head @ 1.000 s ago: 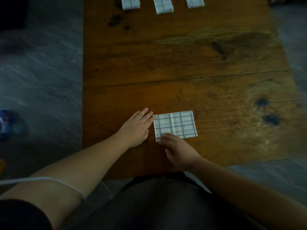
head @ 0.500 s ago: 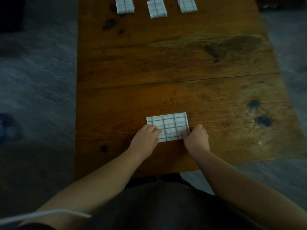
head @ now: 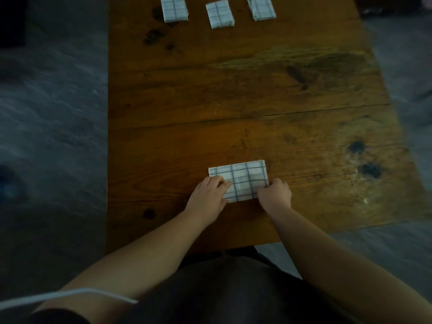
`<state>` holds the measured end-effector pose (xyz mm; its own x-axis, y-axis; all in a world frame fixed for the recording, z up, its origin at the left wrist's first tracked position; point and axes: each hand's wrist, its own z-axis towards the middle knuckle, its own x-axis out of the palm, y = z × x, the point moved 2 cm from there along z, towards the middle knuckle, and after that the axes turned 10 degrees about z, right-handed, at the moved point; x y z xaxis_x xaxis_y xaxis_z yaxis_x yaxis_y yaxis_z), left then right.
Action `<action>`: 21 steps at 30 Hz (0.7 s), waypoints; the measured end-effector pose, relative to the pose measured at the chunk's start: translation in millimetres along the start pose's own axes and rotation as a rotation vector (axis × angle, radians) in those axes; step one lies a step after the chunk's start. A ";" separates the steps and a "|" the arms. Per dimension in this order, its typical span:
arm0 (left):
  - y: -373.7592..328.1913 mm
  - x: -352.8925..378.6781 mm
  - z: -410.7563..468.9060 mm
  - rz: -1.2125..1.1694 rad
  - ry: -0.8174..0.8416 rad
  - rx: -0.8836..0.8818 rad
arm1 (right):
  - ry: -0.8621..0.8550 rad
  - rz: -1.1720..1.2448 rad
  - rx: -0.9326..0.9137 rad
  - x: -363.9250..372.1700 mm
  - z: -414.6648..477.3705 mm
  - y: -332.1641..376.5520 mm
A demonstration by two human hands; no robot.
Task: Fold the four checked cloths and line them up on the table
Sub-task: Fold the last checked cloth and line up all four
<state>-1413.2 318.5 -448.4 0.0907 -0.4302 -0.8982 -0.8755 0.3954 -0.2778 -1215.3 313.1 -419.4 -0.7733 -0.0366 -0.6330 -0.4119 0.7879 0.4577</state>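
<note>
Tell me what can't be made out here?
Head view:
- Near corners of the white blue-checked cloth: under the left hand and right hand.
- Far ends of the left folded checked cloth and right folded checked cloth: cut by the top edge.
- Dark blue floor shape, left: blurred.

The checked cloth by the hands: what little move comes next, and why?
Probably fold the checked cloth in half, end onto end. The left hand and right hand grip its ends, and it lies wider than the three folded cloths at the far edge.
</note>
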 end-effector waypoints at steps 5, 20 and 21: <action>1.4 0.5 1.4 -0.008 -0.014 0.015 | 0.032 0.380 0.060 -2.0 -10.0 4.1; 27.2 -14.9 -35.9 -0.311 -0.051 -0.057 | 0.185 0.226 -0.352 27.8 -54.9 11.5; 31.4 -15.2 -40.7 -0.333 -0.044 -0.073 | 0.212 0.219 -0.369 31.3 -58.2 11.5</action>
<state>-1461.4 304.4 -429.7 0.3962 -0.4894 -0.7769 -0.8261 0.1793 -0.5342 -1272.3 285.2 -397.6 -0.9265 -0.0482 -0.3731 -0.3419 0.5216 0.7817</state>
